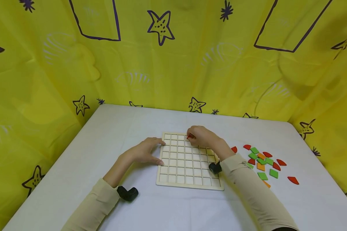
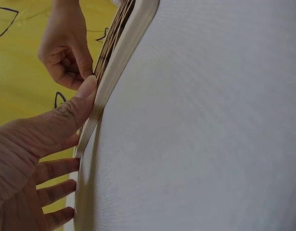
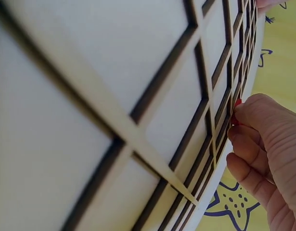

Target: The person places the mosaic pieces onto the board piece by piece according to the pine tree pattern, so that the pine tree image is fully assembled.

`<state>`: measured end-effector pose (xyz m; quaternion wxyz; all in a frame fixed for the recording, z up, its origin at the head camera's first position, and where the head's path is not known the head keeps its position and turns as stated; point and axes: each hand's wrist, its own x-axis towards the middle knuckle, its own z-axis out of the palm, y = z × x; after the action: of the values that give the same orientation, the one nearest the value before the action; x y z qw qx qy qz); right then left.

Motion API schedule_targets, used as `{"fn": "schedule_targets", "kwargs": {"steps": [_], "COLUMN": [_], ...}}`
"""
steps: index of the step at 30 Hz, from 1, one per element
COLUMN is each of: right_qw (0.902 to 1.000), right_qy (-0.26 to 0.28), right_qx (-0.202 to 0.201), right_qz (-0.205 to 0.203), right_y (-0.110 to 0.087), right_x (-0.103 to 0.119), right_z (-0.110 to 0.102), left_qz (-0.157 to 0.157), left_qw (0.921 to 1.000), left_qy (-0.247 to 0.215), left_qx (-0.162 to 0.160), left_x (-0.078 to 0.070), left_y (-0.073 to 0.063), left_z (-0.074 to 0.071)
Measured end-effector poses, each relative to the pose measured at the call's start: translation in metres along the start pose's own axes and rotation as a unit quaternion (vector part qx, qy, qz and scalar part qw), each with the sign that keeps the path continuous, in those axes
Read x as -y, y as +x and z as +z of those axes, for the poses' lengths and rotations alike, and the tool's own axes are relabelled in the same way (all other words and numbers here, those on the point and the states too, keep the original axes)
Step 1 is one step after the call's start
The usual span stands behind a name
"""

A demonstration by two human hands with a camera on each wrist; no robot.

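A pale wooden grid board [image 1: 180,163] lies on the table, its square cells divided by raised strips. My left hand [image 1: 146,150] rests at the board's left edge, thumb and fingers spread; the left wrist view shows the thumb tip on the rim and the other fingertips along it. Over the far row, near the middle of the board's far edge, my right hand [image 1: 203,137] pinches a small red piece [image 3: 237,107] between thumb and fingers. Most of that piece is hidden by the fingertips. In the right wrist view it sits right at the grid's surface.
Right of the board, loose red fan-shaped pieces [image 1: 293,180], green squares [image 1: 273,173] and orange squares [image 1: 261,166] lie scattered, some overlapping. My right forearm crosses over the board's right side and hides part of the pile. A yellow patterned curtain [image 1: 162,70] surrounds the white table [image 1: 127,125].
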<state>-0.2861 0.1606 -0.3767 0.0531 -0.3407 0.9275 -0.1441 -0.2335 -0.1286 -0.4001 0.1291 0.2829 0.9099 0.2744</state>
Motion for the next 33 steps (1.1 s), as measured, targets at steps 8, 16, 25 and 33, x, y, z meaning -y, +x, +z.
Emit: {"fn": "schedule_targets", "kwargs": {"steps": [8, 16, 25, 33], "right_qw": [0.9994, 0.9992, 0.9988, 0.9962], "right_qy": [-0.015, 0.002, -0.004, 0.013], "right_qx": [0.02, 0.022, -0.048, -0.086], "right_qz": [-0.023, -0.035, -0.013, 0.0], "right_y": [0.003, -0.002, -0.024, -0.055], "right_x": [0.003, 0.007, 0.002, -0.001], "right_z": [-0.001, 0.0, -0.02, -0.038], "left_qz": [0.002, 0.002, 0.004, -0.002], "left_qw": [1.0, 1.0, 1.0, 1.0], "left_qy": [-0.003, 0.0, 0.004, 0.004], "left_qx": [0.002, 0.002, 0.0, 0.0], "left_x": [0.001, 0.004, -0.001, -0.001], "left_y": [-0.001, -0.002, -0.003, -0.003], "left_z": [0.0, 0.003, 0.0, -0.002]}}
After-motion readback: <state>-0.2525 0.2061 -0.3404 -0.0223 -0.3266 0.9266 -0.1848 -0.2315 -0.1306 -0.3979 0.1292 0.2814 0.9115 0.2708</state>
